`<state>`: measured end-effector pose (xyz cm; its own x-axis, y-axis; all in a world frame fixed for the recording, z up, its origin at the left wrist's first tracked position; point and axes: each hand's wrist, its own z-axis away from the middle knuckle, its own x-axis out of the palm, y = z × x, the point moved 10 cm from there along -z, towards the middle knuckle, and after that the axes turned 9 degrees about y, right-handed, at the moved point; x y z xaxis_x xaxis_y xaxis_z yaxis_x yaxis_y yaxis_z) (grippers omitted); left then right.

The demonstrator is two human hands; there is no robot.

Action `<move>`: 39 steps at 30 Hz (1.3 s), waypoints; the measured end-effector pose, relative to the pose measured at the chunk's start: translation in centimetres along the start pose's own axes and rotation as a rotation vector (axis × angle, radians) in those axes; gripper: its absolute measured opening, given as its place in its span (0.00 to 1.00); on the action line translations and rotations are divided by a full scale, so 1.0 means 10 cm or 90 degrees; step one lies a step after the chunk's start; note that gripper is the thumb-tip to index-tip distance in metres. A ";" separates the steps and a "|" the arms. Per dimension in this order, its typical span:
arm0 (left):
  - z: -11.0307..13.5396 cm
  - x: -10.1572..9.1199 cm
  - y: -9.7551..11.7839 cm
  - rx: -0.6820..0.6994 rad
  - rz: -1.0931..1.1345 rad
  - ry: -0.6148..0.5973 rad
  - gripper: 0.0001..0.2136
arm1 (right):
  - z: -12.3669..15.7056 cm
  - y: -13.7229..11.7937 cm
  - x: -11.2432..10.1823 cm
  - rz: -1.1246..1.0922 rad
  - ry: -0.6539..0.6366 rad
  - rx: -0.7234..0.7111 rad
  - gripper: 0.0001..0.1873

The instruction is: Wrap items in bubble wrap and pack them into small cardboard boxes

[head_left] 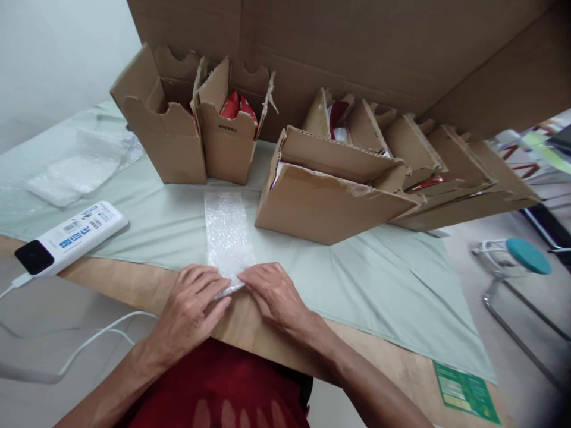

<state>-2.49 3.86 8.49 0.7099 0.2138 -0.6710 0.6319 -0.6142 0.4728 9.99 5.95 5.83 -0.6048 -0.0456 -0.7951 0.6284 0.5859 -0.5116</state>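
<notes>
- Bubble wrap strip [228,229] lies flat on the pale green cloth [383,297], running up to twelve o'clock from its near end, which sits between the person's hands at the table edge [147,285].
- Left hand [194,303], toward eight o'clock of that end: fingers side by side, fingertips on the wrap, thumb set apart below them; whether it pinches the layer cannot be told.
- Right hand [274,297], toward four o'clock: fingertips rest on the near corner, fingers close together; its thumb is hidden, so a pinch cannot be told.
- Narrow carton [227,142] stands at twelve, just beyond the strip's far end and blocking that way; red packets [232,106] show inside. Another open carton [165,139] stands against it at eleven.
- Wide low carton [330,205] crowds the strip from between one and two o'clock; more open cartons [419,172] are packed behind it toward two.
- Tall cardboard panel [312,41] closes off the back at twelve.
- White device [84,238] with a dark screen lies at nine to ten, its cable [89,342] looping below at eight.
- Loose bubble wrap [80,169] spreads at ten.
- Green card [466,389] lies at four; a teal-topped stool [529,255] stands off the table at three.
</notes>
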 end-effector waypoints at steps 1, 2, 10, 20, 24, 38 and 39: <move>0.02 -0.02 -0.03 -0.020 0.021 0.007 0.08 | 0.00 0.02 -0.01 -0.025 0.000 0.022 0.14; 0.03 -0.03 -0.07 -0.043 0.036 0.016 0.08 | -0.01 0.04 -0.01 -0.048 0.001 0.041 0.13; 0.11 0.02 -0.45 -0.234 0.030 0.043 0.11 | 0.07 -0.16 -0.31 0.060 0.185 -0.042 0.15; 0.05 -0.11 -0.24 -0.095 -0.101 0.087 0.13 | -0.11 -0.12 0.05 0.071 0.028 -0.073 0.14; 0.08 -0.17 -0.13 -0.041 -0.017 0.055 0.09 | -0.13 -0.04 -0.03 -0.082 0.000 0.006 0.11; -0.07 -0.02 -0.46 -0.127 -0.031 0.068 0.11 | -0.17 -0.04 0.03 0.073 0.020 -0.018 0.14; -0.06 -0.04 -0.39 -0.104 -0.011 0.062 0.12 | -0.17 0.00 0.01 0.037 0.028 0.001 0.14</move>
<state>-5.04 6.68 7.26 0.7200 0.3007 -0.6255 0.6810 -0.4797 0.5533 9.07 7.34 6.32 -0.5885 0.0245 -0.8081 0.6636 0.5856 -0.4655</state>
